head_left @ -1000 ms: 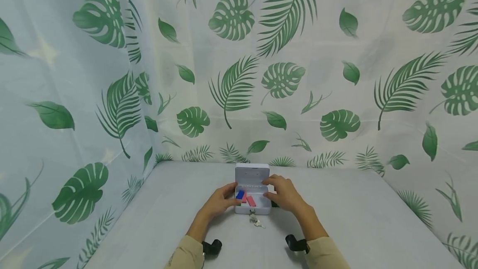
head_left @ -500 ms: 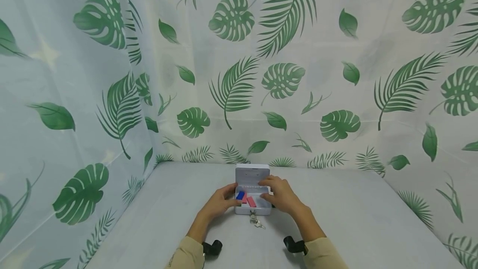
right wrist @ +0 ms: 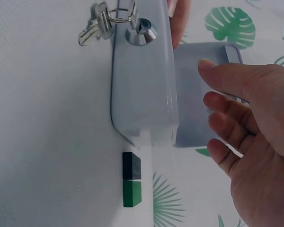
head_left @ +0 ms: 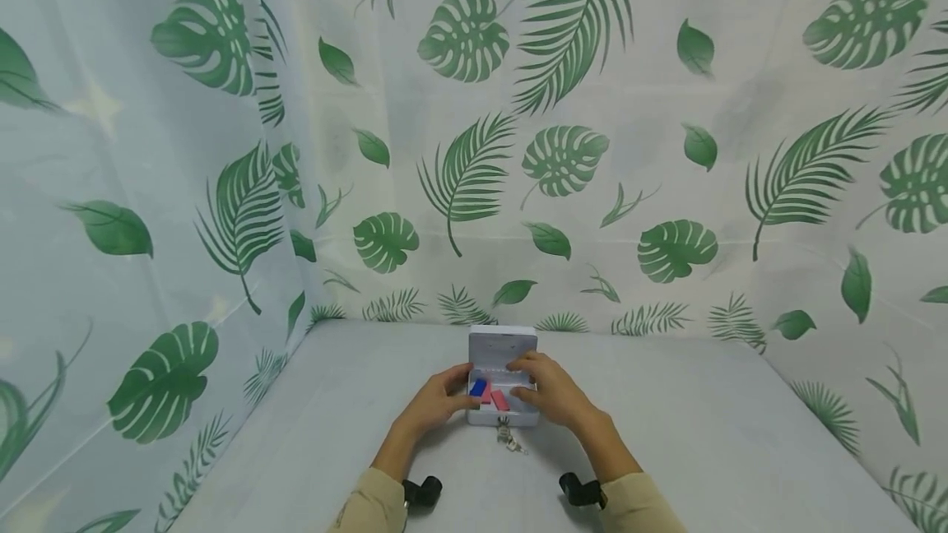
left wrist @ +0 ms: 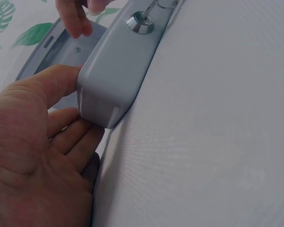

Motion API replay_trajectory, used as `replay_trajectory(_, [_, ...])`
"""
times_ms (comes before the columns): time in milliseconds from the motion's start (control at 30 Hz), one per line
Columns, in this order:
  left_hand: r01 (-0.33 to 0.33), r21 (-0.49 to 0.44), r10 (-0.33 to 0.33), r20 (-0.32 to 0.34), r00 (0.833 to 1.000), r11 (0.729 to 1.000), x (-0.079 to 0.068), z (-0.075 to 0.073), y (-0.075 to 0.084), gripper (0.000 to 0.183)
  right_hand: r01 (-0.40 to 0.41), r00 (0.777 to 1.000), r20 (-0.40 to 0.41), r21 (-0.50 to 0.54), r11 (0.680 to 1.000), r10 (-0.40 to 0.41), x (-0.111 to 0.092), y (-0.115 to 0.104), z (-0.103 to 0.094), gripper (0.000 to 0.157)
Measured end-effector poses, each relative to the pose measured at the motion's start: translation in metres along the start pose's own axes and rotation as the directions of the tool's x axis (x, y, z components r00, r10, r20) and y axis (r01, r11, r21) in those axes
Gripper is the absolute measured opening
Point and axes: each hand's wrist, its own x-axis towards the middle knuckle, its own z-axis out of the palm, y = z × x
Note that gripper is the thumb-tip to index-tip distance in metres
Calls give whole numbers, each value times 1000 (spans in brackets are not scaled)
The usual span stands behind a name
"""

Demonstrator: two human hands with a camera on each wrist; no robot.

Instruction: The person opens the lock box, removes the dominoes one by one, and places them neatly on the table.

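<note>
A small light-grey metal cash box [head_left: 485, 418] stands on the table, its lid [head_left: 492, 349] raised at the back. Inside on the left lie a blue block [head_left: 478, 387] and pink blocks [head_left: 500, 400]. My left hand [head_left: 431, 405] grips the box's left end, thumb at the front rim and fingers against the side. Over the right part of the box hovers my right hand [head_left: 555, 391], fingers loosely bent, nothing visible between thumb and fingertips. Keys on a ring [right wrist: 104, 21] hang from the front lock [right wrist: 141, 32], one key inserted.
Just beyond the box's right end, the right wrist view shows a dark block [right wrist: 131, 165] and a green block [right wrist: 132, 194] end to end on the white tabletop [head_left: 704, 418]. A leaf-patterned curtain [head_left: 578, 278] closes off the back and left.
My right hand has shifted left, from the box's right edge to over its inside. The left hand keeps its place on the box, and the blocks inside look unmoved.
</note>
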Motion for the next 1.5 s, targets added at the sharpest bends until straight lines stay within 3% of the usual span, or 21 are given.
replay_trajectory(600, [-5, 8, 5, -11, 1000, 1000, 1, 0, 4, 71, 78, 996, 39, 81, 994, -81, 3, -3, 7, 36])
replay_trajectory(1267, [-8, 5, 8, -17, 1000, 1000, 1, 1, 3, 71, 22, 996, 88, 81, 997, -29, 4, 2, 11, 36])
replay_trajectory(1500, [5, 12, -5, -16, 1000, 1000, 0, 1, 4, 70, 40, 992, 114, 43, 998, -44, 4, 6, 11, 36])
